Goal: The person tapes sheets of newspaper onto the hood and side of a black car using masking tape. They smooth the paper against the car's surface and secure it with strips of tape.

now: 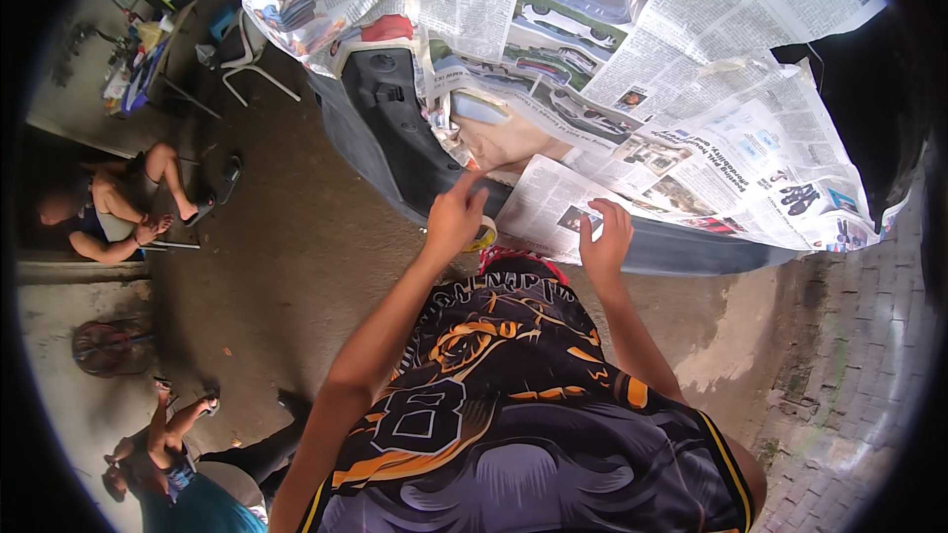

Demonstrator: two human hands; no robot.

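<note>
My left hand (456,219) is at the near edge of a dark car bumper (380,173), its index finger reaching onto the paper covering. A yellowish roll of tape (486,234) shows under its palm, held by fingers that are partly hidden. A separate piece of newspaper (543,199) lies over the bumper edge between my hands. My right hand (606,237) rests at that piece's right side, fingers slightly curved and thumb apart. More newspaper sheets (681,69) cover the surface beyond, with a bare beige patch (499,133) showing near my left hand.
A seated person (118,202) is at the left, another person (163,454) at the lower left. A chair (252,64) and a cluttered table (163,49) stand at the upper left. An electric fan (111,345) is by the left wall. Paving bricks (864,336) run along the right.
</note>
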